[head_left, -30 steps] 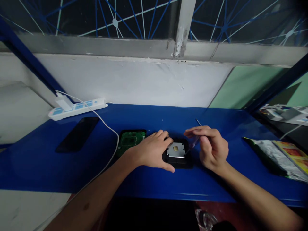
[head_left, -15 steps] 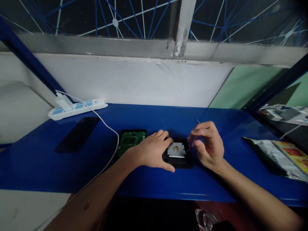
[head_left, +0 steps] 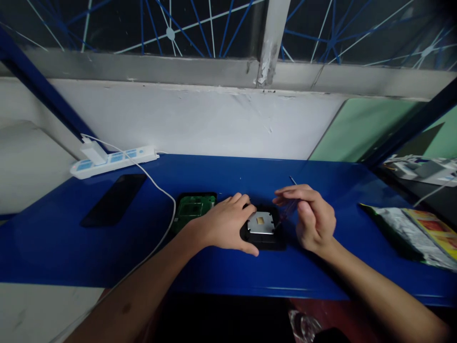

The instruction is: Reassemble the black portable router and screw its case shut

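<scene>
A black plastic casing (head_left: pixel 266 244) with a silver metal plate (head_left: pixel 256 225) inside lies flat on the blue table. My left hand (head_left: pixel 224 221) spans its left side, the thumb along the near edge and the fingers at the far part, steadying it. Above the casing's right side, my right hand (head_left: pixel 316 219) has a small screwdriver with a clear purplish handle (head_left: pixel 291 208) between thumb and fingers. Its tip points down at the plate's right edge; exact contact is hard to see. A green circuit board (head_left: pixel 194 207) in a black shell sits left of my left hand, partly covered by it.
A black phone (head_left: pixel 114 200) and a white power strip (head_left: pixel 117 159) with a plugged-in charger are on the left. The white cable (head_left: pixel 157 183) runs forward past my left arm. Foil packets (head_left: pixel 410 233) lie at right. A thin metal-tipped rod (head_left: pixel 293 180) shows behind my right hand.
The fingers of my right hand have straightened and its thumb has drawn back from them along the screwdriver's handle. My left hand and the casing stay in place.
</scene>
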`<control>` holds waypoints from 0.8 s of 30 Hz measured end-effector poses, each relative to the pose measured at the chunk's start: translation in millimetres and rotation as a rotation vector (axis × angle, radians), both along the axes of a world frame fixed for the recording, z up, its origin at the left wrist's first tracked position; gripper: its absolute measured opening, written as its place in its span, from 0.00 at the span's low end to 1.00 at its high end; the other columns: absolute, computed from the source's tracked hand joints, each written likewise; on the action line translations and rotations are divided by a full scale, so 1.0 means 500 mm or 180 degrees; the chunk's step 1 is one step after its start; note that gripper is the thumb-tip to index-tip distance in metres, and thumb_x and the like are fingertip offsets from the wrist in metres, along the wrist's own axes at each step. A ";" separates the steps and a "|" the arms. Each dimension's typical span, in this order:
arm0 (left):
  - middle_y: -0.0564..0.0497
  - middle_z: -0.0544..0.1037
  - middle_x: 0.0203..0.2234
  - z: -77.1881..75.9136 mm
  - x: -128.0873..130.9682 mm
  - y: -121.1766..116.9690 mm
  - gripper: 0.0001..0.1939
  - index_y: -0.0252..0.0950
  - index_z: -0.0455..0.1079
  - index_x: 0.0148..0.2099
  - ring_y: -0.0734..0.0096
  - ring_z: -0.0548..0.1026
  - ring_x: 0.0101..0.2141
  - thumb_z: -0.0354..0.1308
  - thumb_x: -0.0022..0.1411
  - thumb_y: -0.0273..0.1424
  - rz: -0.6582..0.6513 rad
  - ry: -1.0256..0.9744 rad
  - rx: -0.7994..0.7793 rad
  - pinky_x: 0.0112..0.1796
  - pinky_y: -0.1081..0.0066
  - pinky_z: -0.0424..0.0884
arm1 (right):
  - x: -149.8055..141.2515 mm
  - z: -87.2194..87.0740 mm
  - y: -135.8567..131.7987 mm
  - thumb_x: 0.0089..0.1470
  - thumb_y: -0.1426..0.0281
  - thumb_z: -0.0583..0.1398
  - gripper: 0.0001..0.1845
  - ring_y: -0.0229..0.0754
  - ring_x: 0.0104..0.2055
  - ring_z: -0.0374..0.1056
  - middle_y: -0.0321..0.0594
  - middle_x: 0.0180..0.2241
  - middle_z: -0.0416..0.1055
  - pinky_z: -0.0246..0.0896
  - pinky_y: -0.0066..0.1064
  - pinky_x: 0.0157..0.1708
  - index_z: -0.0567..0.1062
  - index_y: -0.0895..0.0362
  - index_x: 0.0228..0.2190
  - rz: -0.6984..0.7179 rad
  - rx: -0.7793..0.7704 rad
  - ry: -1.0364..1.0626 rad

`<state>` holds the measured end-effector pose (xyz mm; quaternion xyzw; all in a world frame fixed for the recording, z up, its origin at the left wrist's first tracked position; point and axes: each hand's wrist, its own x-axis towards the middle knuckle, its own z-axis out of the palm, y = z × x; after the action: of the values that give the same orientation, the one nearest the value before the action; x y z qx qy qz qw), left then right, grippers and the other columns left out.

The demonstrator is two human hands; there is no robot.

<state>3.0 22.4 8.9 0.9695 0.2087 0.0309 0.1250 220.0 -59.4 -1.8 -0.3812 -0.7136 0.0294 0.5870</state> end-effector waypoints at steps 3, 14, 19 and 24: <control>0.42 0.70 0.50 -0.001 0.000 0.001 0.45 0.35 0.68 0.58 0.49 0.69 0.50 0.69 0.48 0.61 -0.0012 -0.0027 -0.0001 0.51 0.55 0.69 | 0.005 0.001 0.008 0.66 0.64 0.58 0.11 0.45 0.39 0.72 0.43 0.40 0.71 0.71 0.43 0.37 0.74 0.52 0.47 -0.0205 0.0116 -0.0255; 0.41 0.70 0.50 -0.003 -0.002 0.002 0.46 0.35 0.68 0.58 0.47 0.68 0.52 0.67 0.48 0.62 -0.0028 -0.0042 -0.0044 0.53 0.52 0.68 | -0.008 0.003 0.000 0.66 0.75 0.53 0.20 0.38 0.32 0.74 0.41 0.41 0.76 0.71 0.34 0.30 0.72 0.51 0.56 -0.0136 -0.0086 0.0044; 0.41 0.70 0.51 -0.004 -0.001 0.003 0.45 0.35 0.68 0.58 0.48 0.68 0.52 0.67 0.49 0.62 -0.0019 -0.0055 -0.0058 0.53 0.52 0.68 | 0.000 -0.006 0.002 0.67 0.72 0.52 0.14 0.42 0.34 0.75 0.43 0.40 0.75 0.73 0.39 0.34 0.74 0.53 0.50 -0.0021 -0.0008 0.0066; 0.40 0.70 0.51 0.001 0.001 0.000 0.46 0.33 0.69 0.57 0.47 0.69 0.51 0.68 0.48 0.61 -0.0005 0.0023 0.0001 0.53 0.53 0.68 | 0.005 -0.006 0.006 0.65 0.71 0.55 0.13 0.46 0.41 0.73 0.43 0.40 0.72 0.72 0.44 0.40 0.73 0.52 0.49 -0.0173 0.0049 -0.0126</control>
<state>3.4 22.6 9.3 0.9698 0.2083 0.0273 0.1240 222.4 -56.3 -4.8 -0.3964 -0.7147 0.0004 0.5763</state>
